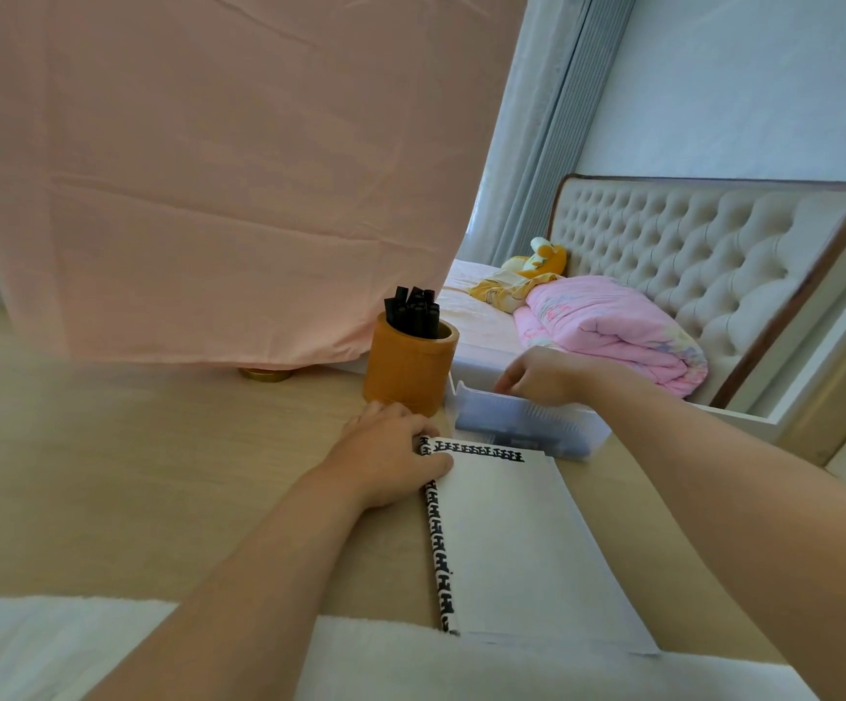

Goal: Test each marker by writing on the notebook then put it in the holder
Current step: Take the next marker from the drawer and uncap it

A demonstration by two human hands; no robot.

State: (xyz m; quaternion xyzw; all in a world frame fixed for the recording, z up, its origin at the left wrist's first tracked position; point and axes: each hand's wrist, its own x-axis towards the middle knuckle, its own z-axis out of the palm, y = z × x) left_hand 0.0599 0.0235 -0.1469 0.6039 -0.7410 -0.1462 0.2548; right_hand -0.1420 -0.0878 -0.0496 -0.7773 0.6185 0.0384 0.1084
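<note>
Left hand [385, 457] presses notebook [512, 538]; right hand [542, 376] perhaps dips into tray [527, 422].

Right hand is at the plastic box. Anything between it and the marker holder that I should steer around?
Nothing visible. The holder stands right beside the box, just left of the right hand, with open air between. The left hand rests lower, on the notebook corner. Markers already fill part of the holder's mouth.
</note>
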